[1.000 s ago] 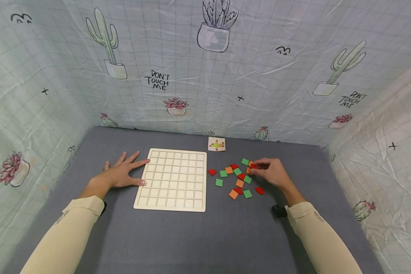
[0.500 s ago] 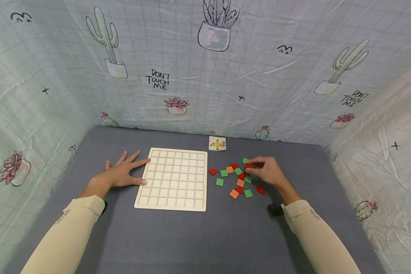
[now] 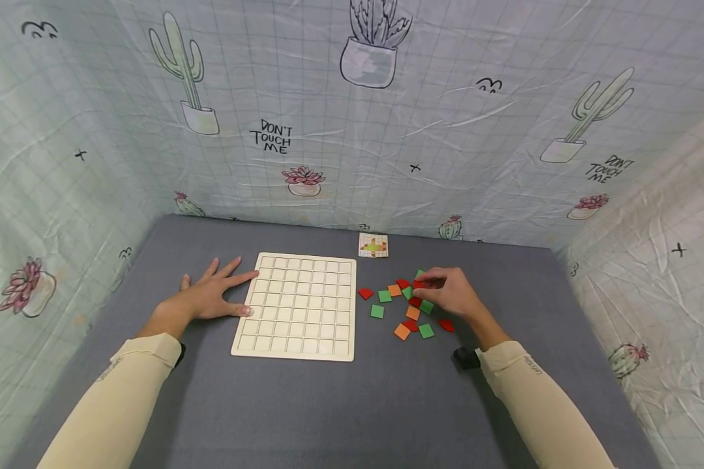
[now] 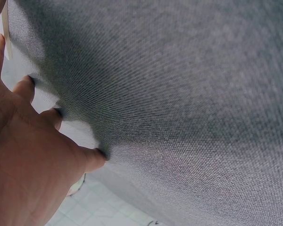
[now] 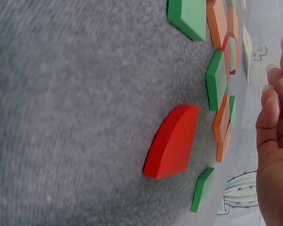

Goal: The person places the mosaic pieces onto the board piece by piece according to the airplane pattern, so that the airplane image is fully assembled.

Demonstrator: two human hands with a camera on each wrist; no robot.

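Note:
Fingers spread wide, my left hand (image 3: 208,296) rests at the left edge of a pale wooden grid board (image 3: 293,306). Its thumb and index finger touch the board's rim; the other fingertips press on the grey cloth, as the left wrist view shows. To the right, my right hand (image 3: 453,293) pinches a red quarter-round tile (image 3: 420,284) just above a scatter of tiles. Below it lie green square tiles (image 3: 426,331), orange square tiles (image 3: 402,332) and red quarter-round tiles (image 5: 174,143). The right hand covers some tiles in the head view.
A small picture card (image 3: 373,245) with a coloured pattern lies behind the tiles, near the back edge. Grey cloth (image 3: 305,417) covers the table. A printed curtain (image 3: 240,176) with cactus drawings encloses the back and sides.
My right hand has moved a little to the left over the tiles with the red tile in its fingers. The left hand and the board stay in place.

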